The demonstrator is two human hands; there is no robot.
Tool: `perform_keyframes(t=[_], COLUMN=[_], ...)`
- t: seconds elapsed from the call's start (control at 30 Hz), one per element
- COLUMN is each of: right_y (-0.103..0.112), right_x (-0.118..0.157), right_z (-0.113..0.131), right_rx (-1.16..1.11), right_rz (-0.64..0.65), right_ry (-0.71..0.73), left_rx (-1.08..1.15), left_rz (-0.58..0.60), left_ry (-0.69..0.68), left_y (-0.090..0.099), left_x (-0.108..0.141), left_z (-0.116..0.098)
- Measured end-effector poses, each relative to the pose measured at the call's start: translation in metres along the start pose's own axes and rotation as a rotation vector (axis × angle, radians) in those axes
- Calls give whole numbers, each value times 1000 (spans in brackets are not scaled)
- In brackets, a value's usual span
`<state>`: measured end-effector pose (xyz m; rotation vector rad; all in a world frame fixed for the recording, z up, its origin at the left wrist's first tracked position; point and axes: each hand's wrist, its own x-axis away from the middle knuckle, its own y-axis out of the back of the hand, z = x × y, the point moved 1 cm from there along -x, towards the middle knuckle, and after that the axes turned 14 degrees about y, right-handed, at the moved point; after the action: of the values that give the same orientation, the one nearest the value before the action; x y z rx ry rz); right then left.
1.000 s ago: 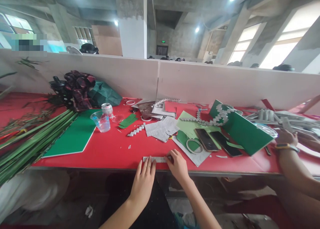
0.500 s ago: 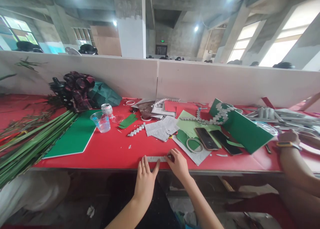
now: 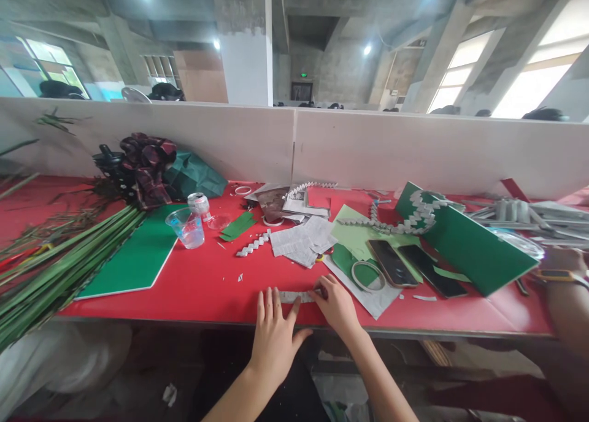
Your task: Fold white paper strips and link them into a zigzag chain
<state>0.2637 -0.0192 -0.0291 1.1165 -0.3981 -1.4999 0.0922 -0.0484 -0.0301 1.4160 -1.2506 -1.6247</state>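
A narrow strip of printed paper (image 3: 294, 297) lies flat along the front edge of the red table (image 3: 184, 302). My left hand (image 3: 275, 333) rests over its left end, fingers stretched out and spread. At the right end, my right hand (image 3: 338, 305) has its thumb and fingertips pinched on the strip. Just beyond my hands are torn printed paper sheets (image 3: 301, 239) and a short folded-paper zigzag chain (image 3: 254, 243). A roll of tape (image 3: 368, 276) sits to the right on a green piece and white paper.
Long green leaves (image 3: 87, 256) lie over a green board (image 3: 138, 259) at left. Nearby stand a plastic cup (image 3: 186, 227) and a can (image 3: 199, 205). Two phones (image 3: 391, 262) and a standing green board (image 3: 473, 244) are at right, with another person's hand (image 3: 561, 265) beyond. A white partition (image 3: 391, 146) runs behind.
My left hand's fingers have spread, and its thumb has moved away from the forefinger. The right hand still pinches the strip's end. The whole view has shifted slightly.
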Motion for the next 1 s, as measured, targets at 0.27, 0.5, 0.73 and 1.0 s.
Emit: perform_keyframes(t=[0.27, 0.5, 0.73, 1.0], right_y=[-5, -3, 2, 2], right_x=[-6, -4, 1, -2], right_z=[-11, -20, -25, -21], right_rx=[-63, -267, -441, -440], right_rz=[-72, -240, -452, -326], right_ry=[-81, -134, -210, -193], left_rx=[31, 129, 132, 118], left_rz=[-12, -15, -14, -42], left_ry=[-27, -29, -18, -17], left_y=[-17, -29, -35, -36], left_x=[-12, -20, -19, -17], left_z=[-27, -39, -39, -41])
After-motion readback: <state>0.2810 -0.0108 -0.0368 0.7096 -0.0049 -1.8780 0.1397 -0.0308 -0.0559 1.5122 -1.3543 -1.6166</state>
